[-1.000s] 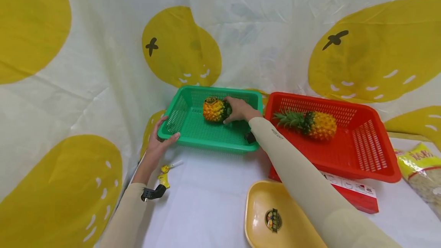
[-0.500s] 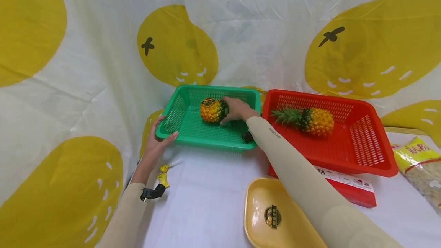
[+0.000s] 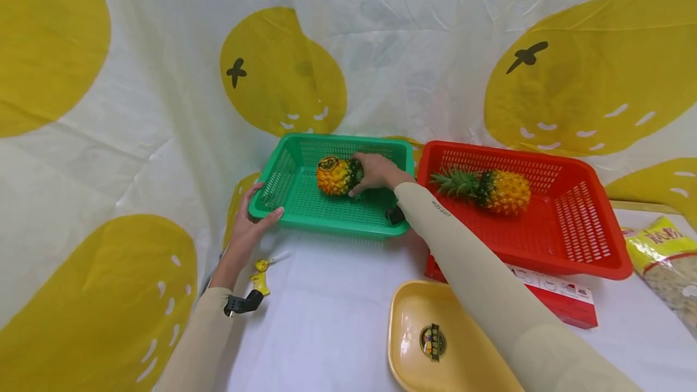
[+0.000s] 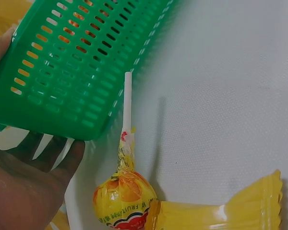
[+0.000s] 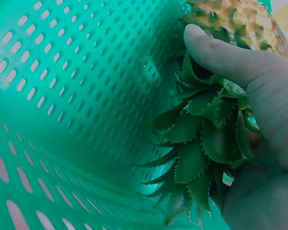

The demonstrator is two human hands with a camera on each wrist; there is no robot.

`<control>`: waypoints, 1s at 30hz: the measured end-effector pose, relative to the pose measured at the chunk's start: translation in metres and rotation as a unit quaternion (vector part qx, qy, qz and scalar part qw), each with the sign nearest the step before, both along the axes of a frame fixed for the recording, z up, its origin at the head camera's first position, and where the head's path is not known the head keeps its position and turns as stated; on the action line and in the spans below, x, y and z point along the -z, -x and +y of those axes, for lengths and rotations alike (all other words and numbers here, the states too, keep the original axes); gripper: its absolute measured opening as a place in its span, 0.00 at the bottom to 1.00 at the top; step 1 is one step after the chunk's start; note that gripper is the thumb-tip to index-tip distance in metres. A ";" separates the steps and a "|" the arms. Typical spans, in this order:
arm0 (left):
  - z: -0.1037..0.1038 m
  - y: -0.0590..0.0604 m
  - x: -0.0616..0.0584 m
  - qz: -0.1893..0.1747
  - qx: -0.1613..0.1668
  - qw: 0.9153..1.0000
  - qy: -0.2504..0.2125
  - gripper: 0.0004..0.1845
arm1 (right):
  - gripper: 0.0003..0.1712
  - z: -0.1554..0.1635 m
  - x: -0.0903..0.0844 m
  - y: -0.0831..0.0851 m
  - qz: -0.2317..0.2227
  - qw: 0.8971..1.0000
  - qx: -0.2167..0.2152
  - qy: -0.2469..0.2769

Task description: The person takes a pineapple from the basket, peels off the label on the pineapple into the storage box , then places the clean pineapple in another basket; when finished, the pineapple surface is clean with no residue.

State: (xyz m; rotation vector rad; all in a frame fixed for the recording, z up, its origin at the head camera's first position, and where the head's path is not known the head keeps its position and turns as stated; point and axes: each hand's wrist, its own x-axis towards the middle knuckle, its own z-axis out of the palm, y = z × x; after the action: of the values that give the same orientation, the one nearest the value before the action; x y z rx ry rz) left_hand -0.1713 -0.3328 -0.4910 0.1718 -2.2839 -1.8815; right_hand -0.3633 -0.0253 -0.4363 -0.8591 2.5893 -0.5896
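Observation:
A small pineapple (image 3: 334, 175) lies inside the green basket (image 3: 305, 207). My right hand (image 3: 376, 172) grips its green leafy crown (image 5: 201, 139), thumb laid over the leaves. My left hand (image 3: 251, 222) holds the green basket's near left corner (image 4: 48, 96), fingers over the rim and thumb against the side. A second pineapple (image 3: 492, 189) lies on its side in the red basket (image 3: 577, 241) to the right.
A yellow lollipop (image 4: 125, 191) and a yellow wrapped candy (image 4: 221, 208) lie on the white table by my left wrist. A yellow tray (image 3: 414, 343) sits near the front. A red box (image 3: 555, 301) lies under the red basket; a bag (image 3: 667, 259) sits far right.
Almost nothing has moved. My right hand stays on the pineapple's crown in the green basket, and my left hand keeps its hold on the basket corner.

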 end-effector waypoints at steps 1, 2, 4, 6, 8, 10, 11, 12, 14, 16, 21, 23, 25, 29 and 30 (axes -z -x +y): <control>0.000 0.000 0.000 -0.001 0.001 1.000 -0.002 0.47 | 0.58 0.001 0.000 -0.001 -0.001 1.000 -0.004 0.002; 0.000 -0.001 0.001 -0.002 0.001 1.000 -0.003 0.47 | 0.58 0.001 0.000 -0.001 -0.002 1.000 -0.008 0.006; 0.001 -0.002 0.000 -0.005 0.002 1.000 -0.005 0.47 | 0.57 0.002 0.000 -0.002 -0.004 1.000 -0.014 0.017; 0.001 -0.002 0.000 -0.006 0.003 1.000 -0.007 0.47 | 0.58 0.002 0.000 -0.001 -0.004 0.999 -0.018 0.029; 0.000 -0.002 -0.001 -0.008 0.003 1.000 0.001 0.47 | 0.58 0.002 -0.001 0.000 -0.002 0.999 -0.017 0.045; 0.000 -0.002 -0.002 -0.008 0.002 1.000 0.007 0.47 | 0.58 0.002 -0.002 0.000 0.000 0.998 -0.018 0.060; -0.001 -0.002 -0.003 -0.008 0.001 1.000 0.009 0.47 | 0.58 0.002 -0.003 0.001 0.000 0.998 -0.018 0.066; -0.001 -0.002 -0.003 -0.008 0.000 1.000 0.010 0.47 | 0.58 0.001 -0.005 0.000 0.000 0.997 -0.018 0.073; -0.002 -0.002 -0.003 -0.010 -0.001 1.000 0.008 0.47 | 0.58 0.000 -0.008 -0.001 -0.001 0.997 -0.022 0.079; -0.003 -0.002 -0.002 -0.010 -0.002 1.000 0.003 0.48 | 0.57 0.000 -0.012 -0.003 -0.001 0.996 -0.024 0.082; -0.004 -0.003 -0.001 -0.009 -0.009 1.000 0.009 0.49 | 0.57 0.003 -0.022 -0.011 0.002 0.996 -0.031 0.082; -0.004 -0.003 0.000 -0.009 -0.014 1.000 0.011 0.50 | 0.57 0.005 -0.027 -0.014 0.004 0.996 -0.037 0.083; -0.004 -0.003 -0.001 -0.008 -0.017 1.000 0.013 0.50 | 0.57 0.008 -0.033 -0.018 0.007 0.995 -0.041 0.085; -0.001 0.000 -0.002 -0.007 -0.016 1.000 0.014 0.49 | 0.57 0.013 -0.048 -0.025 0.017 0.995 -0.045 0.085; -0.001 0.001 -0.002 -0.006 -0.015 1.000 0.016 0.49 | 0.58 0.014 -0.052 -0.027 0.019 0.995 -0.046 0.085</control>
State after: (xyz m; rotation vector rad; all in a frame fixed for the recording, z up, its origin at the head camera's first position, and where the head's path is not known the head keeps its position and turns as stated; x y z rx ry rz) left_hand -0.1724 -0.3338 -0.4887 0.2128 -2.3033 -1.8329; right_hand -0.3365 -0.0111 -0.3848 -1.0468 2.5443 -0.7836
